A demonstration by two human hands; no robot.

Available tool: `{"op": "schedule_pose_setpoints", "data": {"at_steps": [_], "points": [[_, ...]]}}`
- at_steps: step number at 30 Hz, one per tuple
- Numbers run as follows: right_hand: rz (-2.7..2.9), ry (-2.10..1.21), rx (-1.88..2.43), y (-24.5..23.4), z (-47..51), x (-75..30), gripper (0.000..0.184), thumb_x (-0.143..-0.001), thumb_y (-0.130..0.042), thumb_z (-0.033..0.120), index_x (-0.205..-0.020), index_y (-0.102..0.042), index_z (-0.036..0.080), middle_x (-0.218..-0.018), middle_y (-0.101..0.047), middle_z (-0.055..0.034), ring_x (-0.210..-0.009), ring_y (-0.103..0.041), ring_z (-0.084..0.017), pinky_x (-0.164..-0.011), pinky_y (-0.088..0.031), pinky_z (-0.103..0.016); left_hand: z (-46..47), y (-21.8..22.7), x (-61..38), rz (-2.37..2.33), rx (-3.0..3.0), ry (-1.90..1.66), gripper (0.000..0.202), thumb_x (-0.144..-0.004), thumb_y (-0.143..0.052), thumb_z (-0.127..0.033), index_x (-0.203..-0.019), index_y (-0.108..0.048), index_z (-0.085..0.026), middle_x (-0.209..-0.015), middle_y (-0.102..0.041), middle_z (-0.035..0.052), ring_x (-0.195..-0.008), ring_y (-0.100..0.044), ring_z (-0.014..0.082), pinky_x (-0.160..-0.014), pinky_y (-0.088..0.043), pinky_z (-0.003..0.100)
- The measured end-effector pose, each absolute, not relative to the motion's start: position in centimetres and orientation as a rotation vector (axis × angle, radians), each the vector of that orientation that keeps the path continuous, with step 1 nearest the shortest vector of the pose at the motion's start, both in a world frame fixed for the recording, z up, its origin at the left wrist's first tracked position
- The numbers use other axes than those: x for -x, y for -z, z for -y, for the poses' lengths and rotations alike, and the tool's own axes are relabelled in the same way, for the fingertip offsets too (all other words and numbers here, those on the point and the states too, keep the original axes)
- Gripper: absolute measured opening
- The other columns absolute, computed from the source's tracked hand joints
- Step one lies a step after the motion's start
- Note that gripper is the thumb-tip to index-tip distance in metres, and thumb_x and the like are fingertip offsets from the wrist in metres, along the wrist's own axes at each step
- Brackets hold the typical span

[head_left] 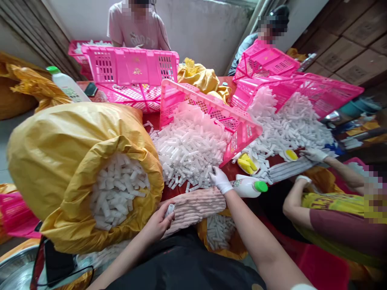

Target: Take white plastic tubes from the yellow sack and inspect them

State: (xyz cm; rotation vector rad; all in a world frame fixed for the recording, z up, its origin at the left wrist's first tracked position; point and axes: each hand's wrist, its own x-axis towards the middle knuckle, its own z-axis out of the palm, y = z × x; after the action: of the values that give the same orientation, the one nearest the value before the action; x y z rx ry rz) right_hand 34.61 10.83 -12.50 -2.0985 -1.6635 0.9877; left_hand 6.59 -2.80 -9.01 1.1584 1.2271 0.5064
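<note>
My left hand (160,220), bare, is closed around a small white plastic tube (170,209) whose end points up. It is above the edge of a ribbed pale towel (196,205). My right hand (221,180), in a white glove, reaches to the near edge of a heap of white tubes (190,145). Its fingertips are pinched at a tube (210,171) there. The heap spills from a tipped pink basket (242,128) onto the red table. Left of it, a yellow sack (75,141) lies open, full of similar tubes (117,193).
A white bottle with a green cap (248,187) lies right of my right wrist, near a dish of yellow pieces (248,162). Another yellow sack (238,241) of tubes is below the table edge. Pink baskets (130,66) stand opposite. A co-worker's gloved hand (314,154) works at right.
</note>
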Motion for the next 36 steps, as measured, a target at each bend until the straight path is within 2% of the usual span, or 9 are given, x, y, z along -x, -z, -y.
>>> {"op": "schedule_pose_setpoints", "data": {"at_steps": [5,10,12,14,17,20,25,30,36], "points": [[1.35,-1.674,1.29,6.4,-4.6,-29.4,0.031,-0.081,-0.053,0.04,-0.102,-0.058,0.017,-0.071,-0.063,-0.0005,-0.048,-0.047,-0.008,-0.046,-0.039,-0.02,2.1,5.1,-6.8,-1.187,-1.435,-0.559,0.037,-0.086,-0.045,-0.04,-0.114,-0.056,-0.018,-0.106,-0.063,0.0092,-0.092,-0.057,0.0218,-0.086,-0.043,0.03],[1.673,-1.61,1.145,3.2,-2.7,-26.5,0.014,-0.076,-0.059,0.031,-0.076,-0.066,0.019,-0.07,-0.061,-0.0004,-0.066,-0.054,-0.012,-0.064,-0.047,-0.025,1.8,4.4,-7.0,-1.071,-1.543,-0.555,0.039,-0.087,-0.045,-0.037,-0.122,-0.053,-0.02,-0.124,-0.057,0.009,-0.114,-0.05,0.024,-0.1,-0.034,0.033],[1.778,-1.534,1.054,2.9,-2.6,-25.7,0.011,-0.073,-0.063,0.029,-0.07,-0.065,0.019,-0.071,-0.061,-0.0011,-0.071,-0.055,-0.014,-0.071,-0.047,-0.027,2.2,4.8,-7.2,-1.04,-1.499,-0.538,0.037,-0.085,-0.048,-0.039,-0.116,-0.057,-0.019,-0.114,-0.061,0.0092,-0.107,-0.054,0.024,-0.095,-0.038,0.033],[1.678,-1.558,0.971,3.1,-2.4,-24.8,0.012,-0.071,-0.066,0.031,-0.075,-0.065,0.02,-0.079,-0.061,-0.0024,-0.072,-0.055,-0.014,-0.07,-0.047,-0.027,2.8,5.3,-7.5,-0.986,-1.323,-0.561,0.037,-0.085,-0.048,-0.045,-0.108,-0.058,-0.018,-0.088,-0.065,0.0069,-0.08,-0.06,0.0194,-0.074,-0.047,0.03],[1.2,-1.643,0.968,4.1,-1.5,-23.5,0.028,-0.072,-0.065,0.042,-0.092,-0.058,0.023,-0.093,-0.062,-0.0026,-0.065,-0.056,-0.012,-0.06,-0.049,-0.026,3.7,5.6,-8.0,-0.847,-0.926,-0.657,0.041,-0.084,-0.045,-0.053,-0.101,-0.051,-0.016,-0.059,-0.049,-0.0038,-0.04,-0.042,0.0071,-0.04,-0.034,0.019],[0.973,-1.76,0.891,5.4,-0.3,-22.2,0.031,-0.072,-0.064,0.047,-0.088,-0.053,0.023,-0.087,-0.065,-0.0016,-0.066,-0.059,-0.013,-0.066,-0.051,-0.029,4.2,5.4,-8.6,-0.749,-0.685,-0.75,0.039,-0.08,-0.051,-0.054,-0.085,-0.047,-0.016,-0.058,-0.044,-0.0062,-0.033,-0.032,0.002,-0.034,-0.02,0.016],[0.874,-1.895,0.816,6.6,0.6,-20.9,0.03,-0.075,-0.061,0.049,-0.081,-0.051,0.022,-0.084,-0.067,-0.0025,-0.077,-0.064,-0.017,-0.08,-0.05,-0.036,4.6,5.5,-8.8,-0.852,-0.604,-0.79,0.044,-0.077,-0.049,-0.06,-0.069,-0.042,-0.017,-0.047,-0.039,-0.0078,-0.03,-0.027,0.0021,-0.033,-0.018,0.018],[0.875,-1.792,0.961,6.9,0.6,-19.8,0.034,-0.072,-0.063,0.052,-0.076,-0.051,0.02,-0.075,-0.067,-0.0027,-0.066,-0.062,-0.016,-0.069,-0.051,-0.033,4.8,5.5,-7.9,-1.231,-1.088,-0.729,0.036,-0.076,-0.056,-0.048,-0.093,-0.055,-0.016,-0.072,-0.061,0.0028,-0.067,-0.057,0.0177,-0.061,-0.043,0.026],[0.98,-1.766,1.039,8.1,1.5,-18.0,0.037,-0.073,-0.061,0.053,-0.069,-0.047,0.019,-0.084,-0.067,-0.0034,-0.073,-0.062,-0.014,-0.07,-0.049,-0.028,5.0,6.0,-7.6,-1.369,-1.301,-0.657,0.028,-0.085,-0.044,-0.04,-0.089,-0.057,-0.016,-0.093,-0.065,0.0102,-0.088,-0.058,0.0236,-0.079,-0.043,0.03]]}}
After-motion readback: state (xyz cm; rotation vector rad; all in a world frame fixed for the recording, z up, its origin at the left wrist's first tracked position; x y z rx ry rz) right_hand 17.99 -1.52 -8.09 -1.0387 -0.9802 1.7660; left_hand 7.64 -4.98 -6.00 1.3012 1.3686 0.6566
